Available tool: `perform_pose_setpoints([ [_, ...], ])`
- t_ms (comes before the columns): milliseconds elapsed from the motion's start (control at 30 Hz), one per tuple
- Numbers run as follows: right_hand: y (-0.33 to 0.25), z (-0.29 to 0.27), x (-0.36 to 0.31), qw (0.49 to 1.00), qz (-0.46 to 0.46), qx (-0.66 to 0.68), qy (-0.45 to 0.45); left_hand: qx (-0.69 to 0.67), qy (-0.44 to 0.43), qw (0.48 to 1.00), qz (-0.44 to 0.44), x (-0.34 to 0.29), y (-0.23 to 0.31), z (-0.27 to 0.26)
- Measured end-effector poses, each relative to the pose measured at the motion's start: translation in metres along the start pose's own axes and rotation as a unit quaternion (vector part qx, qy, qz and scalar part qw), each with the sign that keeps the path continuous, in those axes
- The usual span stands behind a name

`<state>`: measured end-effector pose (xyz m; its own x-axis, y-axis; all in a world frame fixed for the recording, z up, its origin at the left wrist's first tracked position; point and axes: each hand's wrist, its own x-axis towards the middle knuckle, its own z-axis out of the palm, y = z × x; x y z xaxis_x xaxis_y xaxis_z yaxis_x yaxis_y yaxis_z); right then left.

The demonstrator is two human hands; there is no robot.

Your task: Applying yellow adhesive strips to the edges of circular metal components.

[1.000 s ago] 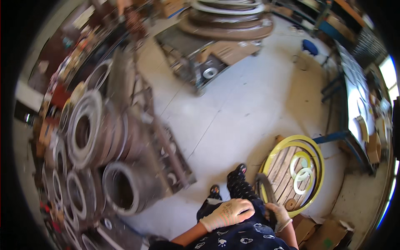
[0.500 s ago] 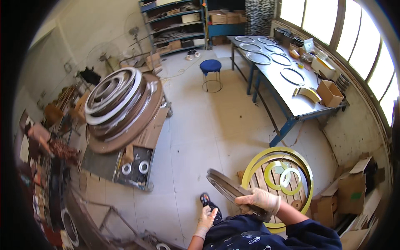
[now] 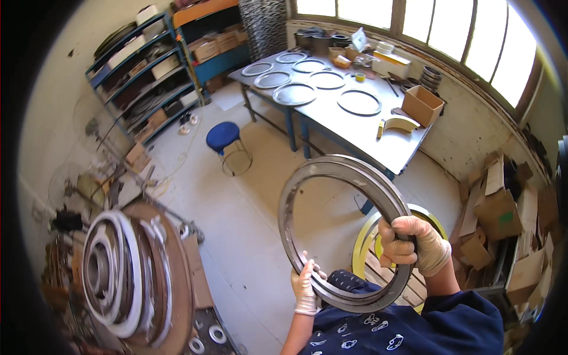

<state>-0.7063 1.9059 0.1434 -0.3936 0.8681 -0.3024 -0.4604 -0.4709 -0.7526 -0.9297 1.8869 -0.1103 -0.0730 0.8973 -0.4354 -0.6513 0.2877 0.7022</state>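
Lower centre, your gloved left hand [image 3: 305, 285] and right hand [image 3: 419, 245] grip a grey metal ring [image 3: 378, 188], judged heavy, stiff; hold opposite sides

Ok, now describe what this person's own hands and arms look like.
The left hand and right hand each wear a pale, off-white glove reaching the wrist. The right sleeve is loose and navy, like the top with its white outline prints. The left sleeve isn't clearly visible.

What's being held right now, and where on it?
A ring: the right hand grips its right rim, the left hand its lower-left rim.
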Motion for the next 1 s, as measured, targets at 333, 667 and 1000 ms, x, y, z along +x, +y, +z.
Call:
perform_pose_setpoints([
  [333, -0.053, -0.192, 0.219, 0.904, -0.021, 0.426, 0.037, 0.129, 0.032, 0.983, -0.128, 0.271, 0.067, 0.095],
  [667, -0.074, -0.325, 0.396, 0.754, -0.145, 0.641, -0.005, 0.378, -0.056, 0.906, -0.182, 0.548, 0.101, 0.21],
  [1000, -0.089, -0.376, 0.536, 0.672, -0.211, 0.677, 0.212, 0.511, -0.15, 0.812, -0.238, 0.784, 0.097, 0.322],
])
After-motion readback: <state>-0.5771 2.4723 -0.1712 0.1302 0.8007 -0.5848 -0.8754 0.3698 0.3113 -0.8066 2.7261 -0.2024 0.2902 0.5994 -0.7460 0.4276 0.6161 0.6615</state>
